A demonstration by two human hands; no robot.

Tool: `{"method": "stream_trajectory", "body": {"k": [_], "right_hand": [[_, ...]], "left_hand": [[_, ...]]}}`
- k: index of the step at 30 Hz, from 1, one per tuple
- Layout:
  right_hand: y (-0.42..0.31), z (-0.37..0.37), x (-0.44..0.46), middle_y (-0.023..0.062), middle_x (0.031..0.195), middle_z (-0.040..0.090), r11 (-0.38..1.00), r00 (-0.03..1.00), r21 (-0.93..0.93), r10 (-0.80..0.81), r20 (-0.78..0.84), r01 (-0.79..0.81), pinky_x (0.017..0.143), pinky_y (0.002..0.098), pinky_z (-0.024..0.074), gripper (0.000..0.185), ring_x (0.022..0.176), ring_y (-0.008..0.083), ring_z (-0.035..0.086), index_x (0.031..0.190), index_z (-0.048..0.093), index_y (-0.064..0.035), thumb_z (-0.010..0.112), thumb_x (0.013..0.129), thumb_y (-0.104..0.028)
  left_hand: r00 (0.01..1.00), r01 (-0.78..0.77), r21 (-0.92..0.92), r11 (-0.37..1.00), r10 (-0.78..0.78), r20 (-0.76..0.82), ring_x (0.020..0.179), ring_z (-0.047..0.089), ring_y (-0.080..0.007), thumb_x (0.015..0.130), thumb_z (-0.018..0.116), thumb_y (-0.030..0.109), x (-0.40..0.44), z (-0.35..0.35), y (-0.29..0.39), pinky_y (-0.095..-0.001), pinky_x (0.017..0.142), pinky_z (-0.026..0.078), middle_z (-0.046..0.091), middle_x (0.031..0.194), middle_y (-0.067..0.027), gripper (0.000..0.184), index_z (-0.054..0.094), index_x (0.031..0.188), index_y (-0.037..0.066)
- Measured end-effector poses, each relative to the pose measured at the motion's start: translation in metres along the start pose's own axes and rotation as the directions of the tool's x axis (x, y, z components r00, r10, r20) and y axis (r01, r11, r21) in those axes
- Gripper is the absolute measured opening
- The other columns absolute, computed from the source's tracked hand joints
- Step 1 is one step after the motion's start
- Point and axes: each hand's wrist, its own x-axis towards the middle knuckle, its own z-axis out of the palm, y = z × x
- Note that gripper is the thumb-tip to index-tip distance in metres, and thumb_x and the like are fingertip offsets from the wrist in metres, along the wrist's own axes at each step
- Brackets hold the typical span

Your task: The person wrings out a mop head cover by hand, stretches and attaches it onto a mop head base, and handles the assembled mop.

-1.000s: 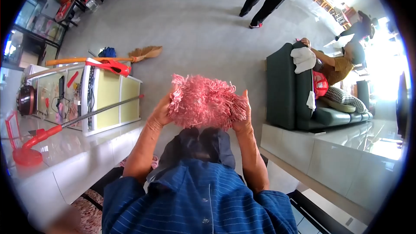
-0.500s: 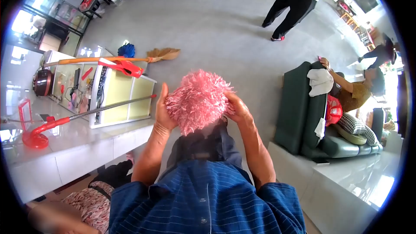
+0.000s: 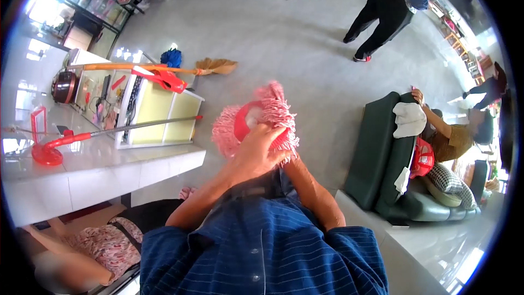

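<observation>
In front of my body, a pink mop head [image 3: 222, 131] with shaggy strands is held up and tilted, its red disc with a whitish centre facing me. My left hand [image 3: 255, 152] reaches across it, fingers bent against the disc's edge and strands. Under the strands at the right, my right hand [image 3: 289, 163] grips the mop head; its fingers are mostly hidden. To the left, a mop pole [image 3: 136, 125] with a red base [image 3: 48, 154] lies across the white ledge.
A straw broom [image 3: 215, 66], a blue mop head [image 3: 171, 57] and a red plastic piece [image 3: 168, 79] are by the white cabinet [image 3: 164, 125]. At right stands a dark green sofa [image 3: 371, 153] with a seated person [image 3: 450, 142]. Another person [image 3: 376, 13] stands ahead; one [image 3: 109, 246] sits lower left.
The mop head has been turned from its strand side to show the red disc. My left hand has moved from its left side onto the disc; my right hand has slipped beneath the strands.
</observation>
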Motion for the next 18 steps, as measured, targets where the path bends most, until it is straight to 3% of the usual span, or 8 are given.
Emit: {"method": "stream_trajectory", "body": {"k": [3, 6, 8, 11, 14, 15, 17, 18], "right_hand": [[0.033, -0.023, -0.004, 0.0083, 0.118, 0.062, 0.995, 1.000, 0.098, 0.025, -0.017, -0.024, 0.093, 0.0347, 0.0518, 0.034, 0.105, 0.0192, 0.060, 0.131, 0.054, -0.0044, 0.057, 0.100, -0.018], [0.037, -0.021, -0.004, 0.0077, 0.119, 0.060, 0.989, 0.997, 0.127, 0.075, -0.027, -0.071, 0.094, 0.0350, 0.0524, 0.029, 0.107, 0.0195, 0.059, 0.129, 0.056, -0.0057, 0.055, 0.101, -0.014], [0.001, 0.015, -0.024, 0.0149, 0.123, 0.060, 0.977, 0.987, 0.147, 0.146, 0.068, -0.154, 0.096, 0.0448, 0.0528, 0.034, 0.110, 0.0281, 0.061, 0.130, 0.053, -0.0013, 0.051, 0.102, -0.020], [-0.009, 0.025, -0.017, 0.0156, 0.121, 0.061, 0.854, 0.960, 0.444, 0.200, 0.198, -0.270, 0.097, 0.0464, 0.0531, 0.035, 0.109, 0.0298, 0.062, 0.130, 0.053, -0.0009, 0.050, 0.102, -0.022], [-0.017, 0.033, -0.012, 0.0163, 0.119, 0.062, 0.624, 0.923, 0.682, 0.213, 0.321, -0.381, 0.097, 0.0481, 0.0533, 0.037, 0.108, 0.0315, 0.063, 0.130, 0.054, -0.0005, 0.049, 0.102, -0.025], [-0.039, 0.047, -0.013, 0.0097, 0.111, 0.068, 0.723, 0.922, 0.573, 0.327, 0.208, -0.386, 0.093, 0.0422, 0.0553, 0.028, 0.100, 0.0247, 0.066, 0.124, 0.061, -0.0037, 0.057, 0.099, -0.015], [-0.038, 0.045, -0.005, 0.0166, 0.120, 0.065, 0.461, 0.860, 0.727, 0.305, 0.409, -0.509, 0.099, 0.0481, 0.0525, 0.041, 0.109, 0.0319, 0.063, 0.129, 0.057, -0.0017, 0.052, 0.099, -0.029], [-0.031, 0.036, -0.001, 0.0173, 0.122, 0.064, 0.518, 0.851, 0.679, 0.375, 0.367, -0.521, 0.099, 0.0483, 0.0522, 0.044, 0.110, 0.0328, 0.063, 0.130, 0.056, -0.0012, 0.051, 0.099, -0.032]], "left_hand": [[0.991, 0.032, -0.174, 0.984, -0.054, -0.125, 0.110, 0.060, -0.0349, 0.090, 0.072, 0.018, -0.021, 0.002, -0.005, -0.0403, 0.089, 0.051, 0.060, 0.123, -0.0203, 0.048, 0.054, 0.132, 0.002], [0.978, 0.148, -0.127, 0.981, -0.165, -0.130, 0.106, 0.064, -0.0319, 0.091, 0.071, 0.016, -0.039, -0.002, -0.009, -0.0377, 0.086, 0.053, 0.062, 0.121, -0.0189, 0.045, 0.055, 0.131, 0.003], [0.952, 0.162, -0.022, 0.987, -0.162, -0.259, 0.097, 0.066, -0.0320, 0.089, 0.072, 0.014, -0.049, 0.004, -0.014, -0.0404, 0.079, 0.053, 0.067, 0.108, -0.0163, 0.043, 0.055, 0.127, 0.003], [0.920, 0.253, 0.142, 0.957, -0.192, -0.341, 0.081, 0.066, -0.0340, 0.088, 0.072, 0.013, -0.057, 0.005, -0.029, -0.0451, 0.070, 0.051, 0.069, 0.088, -0.0143, 0.034, 0.059, 0.117, 0.001], [0.927, 0.307, 0.213, 0.928, -0.240, -0.289, 0.076, 0.066, -0.0351, 0.088, 0.071, 0.017, -0.056, -0.001, -0.037, -0.0453, 0.069, 0.051, 0.069, 0.085, -0.0169, 0.026, 0.064, 0.106, 0.000], [0.930, 0.263, 0.192, 0.946, -0.195, -0.313, 0.072, 0.066, -0.0358, 0.088, 0.071, 0.018, -0.055, 0.000, -0.042, -0.0441, 0.067, 0.051, 0.068, 0.084, -0.0186, 0.020, 0.067, 0.096, 0.000], [0.911, 0.309, 0.069, 0.948, -0.275, -0.308, 0.072, 0.066, -0.0352, 0.088, 0.071, 0.018, -0.055, -0.001, -0.050, -0.0428, 0.065, 0.051, 0.068, 0.084, -0.0185, 0.020, 0.067, 0.095, 0.000], [0.902, 0.329, 0.008, 0.944, -0.311, -0.301, 0.071, 0.066, -0.0349, 0.088, 0.071, 0.018, -0.056, -0.002, -0.054, -0.0421, 0.064, 0.051, 0.069, 0.084, -0.0185, 0.020, 0.067, 0.094, 0.000]]}}
